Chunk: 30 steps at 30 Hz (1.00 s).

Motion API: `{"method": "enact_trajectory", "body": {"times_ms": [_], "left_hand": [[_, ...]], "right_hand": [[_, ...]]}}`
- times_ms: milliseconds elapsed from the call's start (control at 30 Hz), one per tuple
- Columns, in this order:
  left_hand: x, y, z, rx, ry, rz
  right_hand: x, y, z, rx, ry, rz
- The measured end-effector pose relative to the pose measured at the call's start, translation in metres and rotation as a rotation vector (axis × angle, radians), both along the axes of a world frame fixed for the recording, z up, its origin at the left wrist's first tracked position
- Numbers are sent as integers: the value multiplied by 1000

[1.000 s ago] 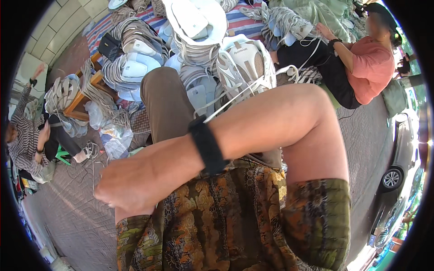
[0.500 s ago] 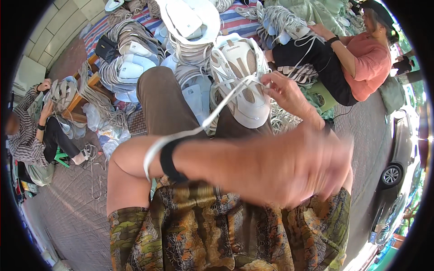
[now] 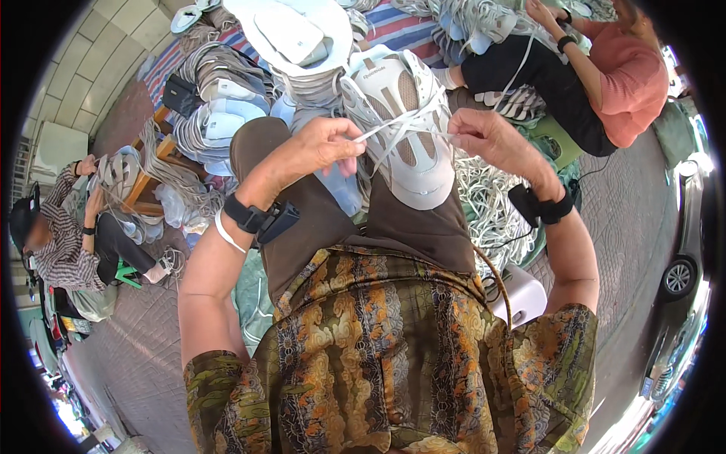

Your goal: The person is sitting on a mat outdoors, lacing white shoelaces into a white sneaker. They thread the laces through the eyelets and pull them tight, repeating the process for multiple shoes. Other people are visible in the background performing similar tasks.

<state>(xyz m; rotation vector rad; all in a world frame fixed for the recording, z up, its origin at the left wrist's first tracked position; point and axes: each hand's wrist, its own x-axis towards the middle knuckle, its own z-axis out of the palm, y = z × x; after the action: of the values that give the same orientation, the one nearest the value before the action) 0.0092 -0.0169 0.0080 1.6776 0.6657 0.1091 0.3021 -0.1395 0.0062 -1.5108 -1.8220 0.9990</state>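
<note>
A white and grey sneaker upper [image 3: 427, 172] lies over my brown trouser leg, its rounded toe end toward me. White shoelace [image 3: 414, 119] crosses over its front, threaded through the sides. Left of the upper, my left hand [image 3: 327, 145] pinches one length of the lace between thumb and fingers. On the opposite side, my right hand [image 3: 491, 138] pinches another length, and the lace spans between both hands. A loop of white lace [image 3: 227, 231] hangs round my left forearm by the black wristband [image 3: 246, 215].
Stacks of shoe uppers [image 3: 227, 113] stand ahead on a striped sheet [image 3: 393, 29]. Loose laces [image 3: 495, 216] pile beside my right leg. One person [image 3: 620, 79] sits ahead right, another [image 3: 64, 253] at left, both handling shoe pieces. A parked car [image 3: 681, 265] stands far right.
My left hand has swung from the lower right back to the left of the upper, drawing the lace across. My right hand has moved slightly right, still pinching lace.
</note>
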Motion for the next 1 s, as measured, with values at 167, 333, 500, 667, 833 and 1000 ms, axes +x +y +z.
{"method": "enact_trajectory", "body": {"times_ms": [167, 333, 500, 667, 833, 1000], "left_hand": [[-8, 4, 24, -38, -52, -67], [-35, 23, 17, 335, 1, 69], [-56, 27, -3, 351, 46, 95], [-18, 18, -34, 595, -241, 214], [13, 39, -40, 519, -187, 457], [20, 59, -49, 26, -297, 571]], "right_hand": [[20, -5, 15, 87, -98, 18], [35, -1, 11, -45, 130, -174], [14, 2, -13, 296, -247, -111], [-36, 20, -5, 533, -90, -321], [-45, 55, -4, 785, -204, -281], [-29, 128, -4, 739, -21, -76]]}}
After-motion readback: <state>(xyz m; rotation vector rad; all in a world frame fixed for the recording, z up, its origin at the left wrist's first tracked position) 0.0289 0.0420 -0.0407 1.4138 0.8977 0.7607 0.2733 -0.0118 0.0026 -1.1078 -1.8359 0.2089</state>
